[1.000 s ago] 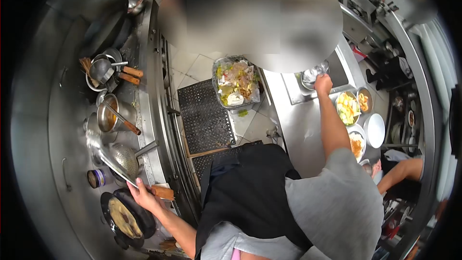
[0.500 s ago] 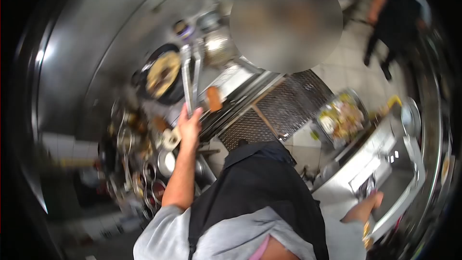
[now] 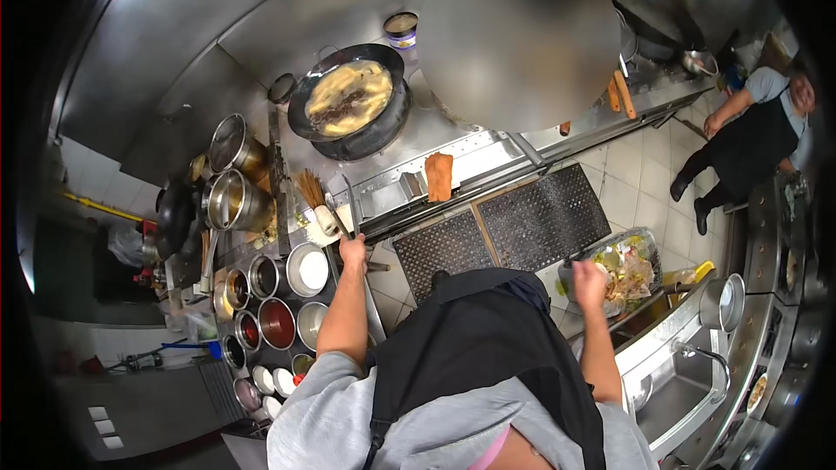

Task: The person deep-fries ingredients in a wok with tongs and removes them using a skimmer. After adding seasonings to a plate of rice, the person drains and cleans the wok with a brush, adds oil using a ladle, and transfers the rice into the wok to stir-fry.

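Note:
My left hand (image 3: 353,251) is closed round the end of metal tongs (image 3: 340,214) at the edge of the stove counter, beside a bamboo brush (image 3: 311,189). Beyond it a black wok (image 3: 348,103) holds yellowish food in oil with something dark in the middle. An orange-brown cloth or grip (image 3: 439,177) lies at the stove's front edge. My right hand (image 3: 589,282) is curled in the air in front of the bin of food scraps (image 3: 633,265); whether it holds anything I cannot make out.
Several sauce containers (image 3: 277,324) stand at the lower left, with steel pots (image 3: 237,200) behind them. Black mats (image 3: 544,213) lie on the tiled floor. A sink (image 3: 684,400) is at the lower right. A person in a dark apron (image 3: 756,144) stands at the upper right.
The view has swung left to the wok and sauces. My left hand has lowered the tongs from beside the wok. My right hand has left the bowl on the steel counter.

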